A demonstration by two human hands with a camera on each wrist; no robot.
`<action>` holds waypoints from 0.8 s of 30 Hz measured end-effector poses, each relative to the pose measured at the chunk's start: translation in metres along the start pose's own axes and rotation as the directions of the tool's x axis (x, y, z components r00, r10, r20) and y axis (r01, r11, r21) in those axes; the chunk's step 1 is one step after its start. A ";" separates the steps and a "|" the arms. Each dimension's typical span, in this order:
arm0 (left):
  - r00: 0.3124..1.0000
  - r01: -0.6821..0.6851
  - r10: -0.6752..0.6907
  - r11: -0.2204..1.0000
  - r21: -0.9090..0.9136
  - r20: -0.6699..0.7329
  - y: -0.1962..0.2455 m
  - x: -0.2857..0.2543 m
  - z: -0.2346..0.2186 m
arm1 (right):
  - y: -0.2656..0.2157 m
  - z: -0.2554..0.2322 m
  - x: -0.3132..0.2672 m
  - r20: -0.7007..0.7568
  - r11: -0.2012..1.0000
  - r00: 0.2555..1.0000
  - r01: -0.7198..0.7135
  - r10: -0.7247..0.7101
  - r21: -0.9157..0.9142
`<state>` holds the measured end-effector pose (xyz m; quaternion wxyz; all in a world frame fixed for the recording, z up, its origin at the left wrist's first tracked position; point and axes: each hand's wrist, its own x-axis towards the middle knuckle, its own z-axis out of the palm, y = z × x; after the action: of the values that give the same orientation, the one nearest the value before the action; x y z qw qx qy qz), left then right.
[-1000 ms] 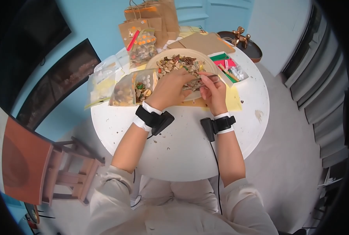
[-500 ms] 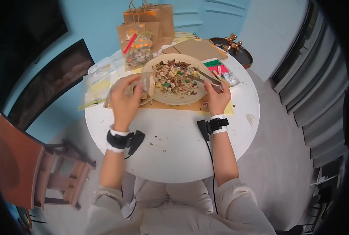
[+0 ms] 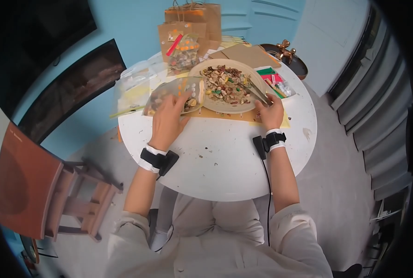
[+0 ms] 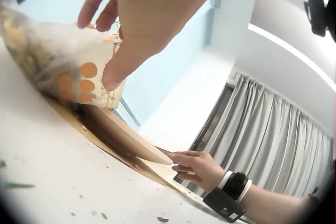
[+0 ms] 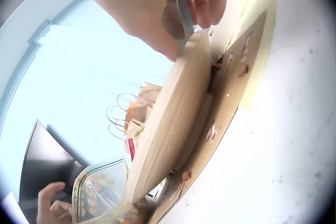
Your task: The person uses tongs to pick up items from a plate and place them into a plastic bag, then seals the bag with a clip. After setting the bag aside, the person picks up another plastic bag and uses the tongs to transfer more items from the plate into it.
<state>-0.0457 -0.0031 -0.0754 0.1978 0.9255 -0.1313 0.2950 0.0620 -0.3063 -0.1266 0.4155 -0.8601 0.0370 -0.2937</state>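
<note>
A round beige plate [image 3: 215, 62] carries a heap of dried petals and plant bits [image 3: 226, 83], with some green and yellow pieces. My right hand [image 3: 272, 112] holds metal tongs [image 3: 260, 94] at the plate's right rim; their tips point in over the heap. In the right wrist view the metal end [image 5: 184, 11] shows between thumb and fingers. Left of the plate leans a clear zip bag [image 3: 159, 96] with orange dots, partly filled with dried pieces. My left hand [image 3: 167, 121] is at the bag's near side, thumb spread from the fingers beside its mouth.
Behind stand brown paper bags [image 3: 211, 28] and a filled zip bag with a red seal [image 3: 184, 52]. A box of small items [image 3: 277, 82] sits right of the plate. Clear bags [image 3: 134, 95] lie at the far left. Crumbs dot the white table [image 3: 206, 173].
My hands were together over the plate at the tongs. The left hand has since moved left to the zip bag. The right hand keeps the tongs and has lowered to the plate's rim.
</note>
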 end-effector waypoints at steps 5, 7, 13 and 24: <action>0.995 -0.098 0.095 0.991 0.087 0.034 -0.013 0.001 0.007 | -0.027 -0.009 -0.011 -0.202 0.935 0.913 0.343 -0.355 -0.093; 0.992 -0.128 0.129 0.985 0.111 0.000 -0.024 0.003 0.009 | -0.038 -0.010 -0.014 -0.159 0.865 0.857 0.501 -0.490 0.036; 0.970 -0.195 0.190 0.981 -0.020 -0.153 -0.028 0.043 -0.061 | -0.083 0.020 -0.023 0.210 0.793 0.779 0.512 -0.590 0.331; 0.995 0.040 0.033 0.717 -0.696 0.092 -0.011 0.069 -0.091 | -0.105 0.009 -0.018 0.694 0.630 0.680 -0.436 -0.237 0.642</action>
<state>-0.0320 0.0386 0.0309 0.5253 0.7967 -0.2402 0.1782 0.0336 -0.2258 -0.0620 0.7359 -0.6352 -0.2064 0.1117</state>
